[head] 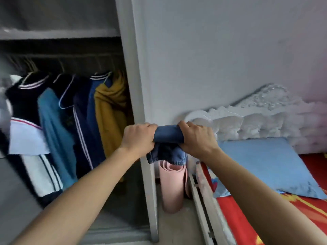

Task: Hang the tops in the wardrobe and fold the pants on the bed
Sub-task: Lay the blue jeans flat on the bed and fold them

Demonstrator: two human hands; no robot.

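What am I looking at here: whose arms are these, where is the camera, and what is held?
No machine here: a person wears one camera on the head, looking forward and down, so both bare arms are theirs. The left hand and right hand grip a bunched blue denim garment in the air, between the open wardrobe, where tops hang, and the bed. A blue pillow lies on the bed; a rolled pink mat stands on the floor beside it.

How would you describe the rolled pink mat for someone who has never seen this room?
Find the wardrobe on the left and the bed on the right. In the gap between them, the pink mat stands upright on the floor, below the denim pants gripped by the left hand and right hand. It alone is rolled and pale pink.
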